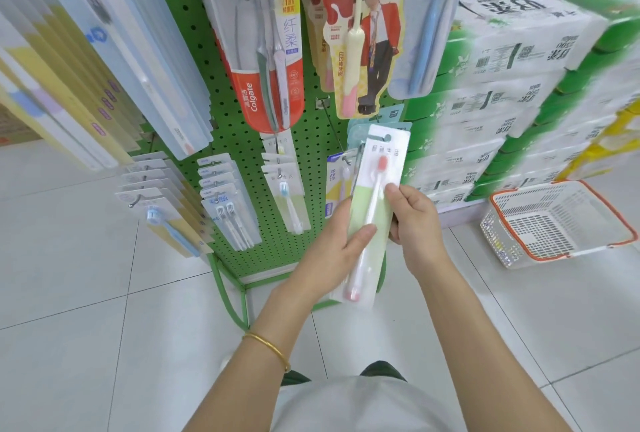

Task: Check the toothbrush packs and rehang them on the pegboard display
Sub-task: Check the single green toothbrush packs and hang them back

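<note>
A toothbrush pack [374,189] with a white and pale green card and a pink-headed brush is held upright in front of the green pegboard [242,140]. My left hand [337,251] grips its lower left edge, thumb across the front. My right hand [414,220] pinches its right edge at mid height. Behind the pack's top sits a metal peg [334,130] with more packs hanging near it. Other packs hang on the board: a red Colgate pack [266,43], small blue-brush packs [287,196] and a stack at the lower left [169,209].
Stacked white and green tissue packages [512,85] fill the right side. A white plastic basket with an orange rim [557,223] lies on the tiled floor at the right. The pegboard's green frame foot [232,293] stands on the floor just ahead of me.
</note>
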Demonstrator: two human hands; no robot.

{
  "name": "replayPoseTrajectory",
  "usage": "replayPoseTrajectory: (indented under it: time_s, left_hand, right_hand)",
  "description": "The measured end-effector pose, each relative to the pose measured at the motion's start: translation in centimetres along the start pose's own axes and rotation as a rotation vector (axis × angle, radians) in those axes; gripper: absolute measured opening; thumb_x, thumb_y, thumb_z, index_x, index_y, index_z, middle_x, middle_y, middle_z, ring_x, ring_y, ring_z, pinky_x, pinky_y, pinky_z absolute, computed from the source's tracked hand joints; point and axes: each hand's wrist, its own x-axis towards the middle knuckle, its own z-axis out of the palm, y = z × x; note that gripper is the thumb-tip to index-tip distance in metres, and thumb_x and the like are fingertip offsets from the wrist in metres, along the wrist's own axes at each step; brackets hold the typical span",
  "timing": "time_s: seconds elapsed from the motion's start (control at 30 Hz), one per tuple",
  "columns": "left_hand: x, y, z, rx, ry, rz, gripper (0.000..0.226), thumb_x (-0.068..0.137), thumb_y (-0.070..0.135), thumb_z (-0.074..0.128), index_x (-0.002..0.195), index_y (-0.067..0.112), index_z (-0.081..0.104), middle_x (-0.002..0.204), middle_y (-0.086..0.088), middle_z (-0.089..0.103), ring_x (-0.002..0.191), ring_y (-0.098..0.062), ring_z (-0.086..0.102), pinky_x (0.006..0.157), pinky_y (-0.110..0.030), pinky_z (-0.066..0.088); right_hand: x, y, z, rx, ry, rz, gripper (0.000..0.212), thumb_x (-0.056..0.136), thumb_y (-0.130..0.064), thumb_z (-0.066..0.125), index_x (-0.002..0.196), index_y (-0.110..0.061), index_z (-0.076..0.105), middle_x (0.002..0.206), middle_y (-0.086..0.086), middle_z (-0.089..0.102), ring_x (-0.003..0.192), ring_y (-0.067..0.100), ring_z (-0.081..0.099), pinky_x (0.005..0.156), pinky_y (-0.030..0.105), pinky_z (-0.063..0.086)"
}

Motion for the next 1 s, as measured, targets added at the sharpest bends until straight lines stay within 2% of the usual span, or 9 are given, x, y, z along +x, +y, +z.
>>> replayPoseTrajectory:
  time_s: [0.1,0.2,0.3,0.43,0.53,0.7,0.8,0.93,1.0]
  left_hand:
    - [-0.6,-0.4,-0.2,0.02,-0.081,-0.008,0.054,0.092,0.036,0.053,0.141,0.032,0.032,0.135,0.013,0.048,0.122,-0.001,0.046,0.106,-0.032,0.038]
    - [-1.0,-0.3,-0.1,0.106,-0.103,-0.053,0.077,0.087,0.037,0.063,0.148,0.033,0.016,0.149,0.01,0.034,0.135,-0.005,0.035,0.113,-0.036,0.03]
    - [-1.4,0.2,0.0,0.233,-0.093,-0.02,0.089,0.081,0.031,0.073,0.147,0.033,0.014,0.15,0.009,0.029,0.134,-0.009,0.035,0.111,-0.034,0.032]
    - [-2.1,0.5,0.2,0.565,-0.088,0.035,0.092,0.076,0.037,0.076,0.146,0.029,0.017,0.15,0.007,0.024,0.133,-0.014,0.034,0.102,-0.034,0.038]
    - [-2.3,0.4,0.2,0.64,-0.021,0.066,0.082,0.078,0.021,0.069,0.146,0.027,0.022,0.147,0.004,0.025,0.13,-0.021,0.038,0.097,-0.04,0.042]
    - [-2.5,0.9,-0.9,0.127,0.004,-0.012,0.067,0.083,-0.003,0.049,0.133,0.041,0.04,0.123,0.009,0.045,0.12,-0.011,0.046,0.097,-0.028,0.04]
    - [-2.7,1.6,-1.0,-0.19,-0.023,-0.065,0.056,0.087,-0.01,0.046,0.11,0.041,0.05,0.107,0.012,0.056,0.105,-0.015,0.061,0.088,-0.024,0.05]
    - [-2.7,1.0,-0.9,-0.303,-0.009,-0.169,0.03,0.092,0.0,0.055,0.1,0.029,0.055,0.1,0.003,0.065,0.096,-0.023,0.068,0.081,-0.029,0.055]
    - [-2.6,0.7,-1.1,-0.198,0.011,-0.19,0.021,0.093,0.014,0.059,0.093,0.035,0.056,0.093,0.011,0.066,0.086,-0.009,0.067,0.074,-0.021,0.05]
  right_hand:
    - [0.5,0.5,-0.7,0.004,0.096,-0.027,0.036,0.1,-0.014,0.045,0.065,-0.016,0.037,0.042,-0.014,0.031,0.035,0.0,0.024,0.036,0.013,0.022]
    - [1.0,1.0,-1.3,-0.004,0.204,-0.049,0.04,0.1,-0.016,0.046,0.062,-0.018,0.033,0.044,-0.014,0.029,0.038,0.002,0.023,0.038,0.015,0.022]
    - [1.0,1.5,-1.3,0.011,0.288,-0.062,0.041,0.099,-0.019,0.046,0.061,-0.019,0.033,0.048,-0.011,0.029,0.042,0.005,0.024,0.045,0.021,0.024]
    - [0.8,1.7,-0.8,0.007,0.374,-0.074,0.047,0.098,-0.024,0.048,0.053,-0.024,0.033,0.051,-0.011,0.028,0.052,0.011,0.024,0.056,0.029,0.028]
    - [0.1,1.3,-0.4,0.057,0.34,-0.087,0.045,0.1,-0.022,0.045,0.056,-0.022,0.035,0.051,-0.003,0.028,0.044,0.011,0.023,0.043,0.022,0.023]
    - [-0.4,1.2,-0.3,0.194,0.281,-0.031,0.038,0.102,-0.034,0.038,0.075,-0.013,0.053,0.072,0.004,0.055,0.043,0.009,0.042,0.04,0.021,0.03]
    - [-0.1,1.7,-0.5,0.218,0.237,-0.017,0.021,0.1,-0.024,0.044,0.081,-0.015,0.046,0.085,0.016,0.058,0.04,0.01,0.043,0.039,0.021,0.03]
    - [-0.2,2.0,-0.4,0.192,0.136,-0.067,0.025,0.1,-0.014,0.044,0.077,-0.013,0.052,0.053,-0.001,0.049,0.037,0.008,0.036,0.037,0.018,0.026]
    - [-0.4,1.9,-0.2,0.145,0.098,-0.051,0.027,0.1,-0.013,0.045,0.074,-0.012,0.054,0.047,-0.002,0.047,0.038,0.009,0.036,0.038,0.019,0.027]
